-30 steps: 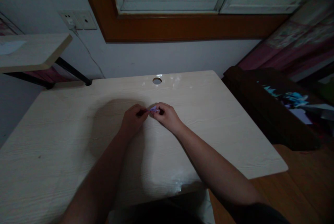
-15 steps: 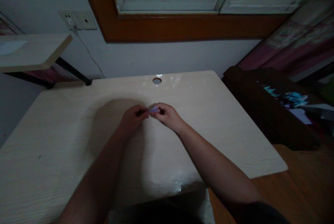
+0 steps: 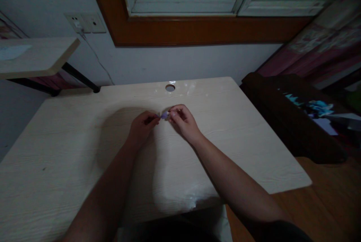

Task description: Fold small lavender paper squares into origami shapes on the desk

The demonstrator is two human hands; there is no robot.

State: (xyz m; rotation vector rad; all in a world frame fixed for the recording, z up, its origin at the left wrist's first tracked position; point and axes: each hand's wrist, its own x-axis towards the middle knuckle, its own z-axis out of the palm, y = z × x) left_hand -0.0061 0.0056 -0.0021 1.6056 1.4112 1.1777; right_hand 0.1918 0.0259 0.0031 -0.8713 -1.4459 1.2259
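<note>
A small purple piece, which looks like folded paper (image 3: 164, 115), is held between my two hands over the table (image 3: 225, 140). My left hand (image 3: 141, 127) is closed, its thumb and fingertips pinching the piece's left end. On the other side, my right hand (image 3: 183, 120) has its thumb and index finger closed at the piece's right end. Fingertips hide part of the piece, and its exact shape is too small to make out.
A round cable hole (image 3: 170, 88) lies near the table's back edge. At the left a raised shelf (image 3: 36, 56) stands on black legs. A wall socket (image 3: 84, 23) has a white cable hanging down. To the right is a dark wooden cabinet (image 3: 282, 121) with items on it.
My right hand has shifted slightly up and right, its fingers now at the piece's right end. More of the purple piece shows between the hands. My left hand has barely moved.
</note>
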